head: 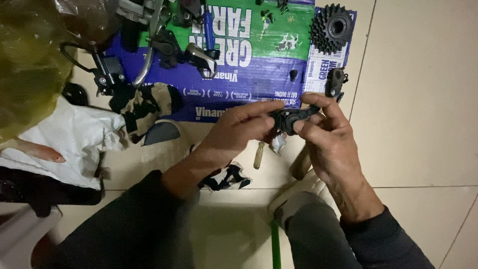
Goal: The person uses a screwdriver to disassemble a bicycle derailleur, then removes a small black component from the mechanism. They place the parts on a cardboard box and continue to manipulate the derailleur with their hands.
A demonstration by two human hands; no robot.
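both hands meet over the tiled floor [413,124]: the left hand [234,132] and right hand [326,142] have fingers clamped on a small black bicycle part [291,118], its long axis running left to right between them, just short of the flattened cardboard box [259,74] and freewheel cog [331,28].

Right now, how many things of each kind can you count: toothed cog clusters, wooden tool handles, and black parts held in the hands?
Toothed cog cluster: 1
Wooden tool handles: 2
Black part, held by left hand and right hand: 1
Total: 4
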